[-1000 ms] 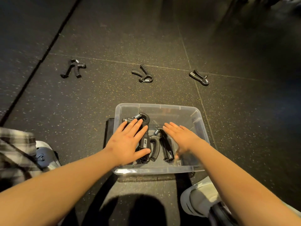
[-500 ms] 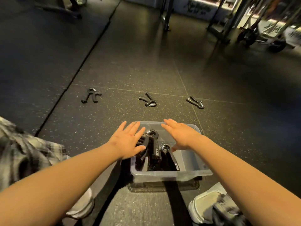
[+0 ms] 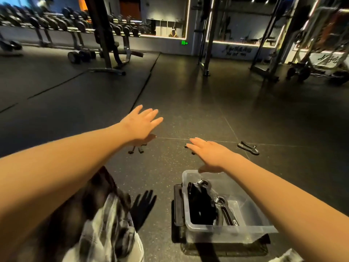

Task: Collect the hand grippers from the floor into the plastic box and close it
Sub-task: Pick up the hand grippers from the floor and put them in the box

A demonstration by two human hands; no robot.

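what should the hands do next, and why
Probably lower each hand and curl its fingers round the hand gripper beneath it. The left hand and right hand are both open and empty, stretched over the left gripper and middle gripper, which lie on the floor with a third gripper, outside the plastic box.

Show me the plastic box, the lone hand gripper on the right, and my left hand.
plastic box (image 3: 226, 233), head view, its clear front wall.
hand gripper (image 3: 249, 148), head view, middle of its handles.
left hand (image 3: 140, 124), head view, back of the hand.
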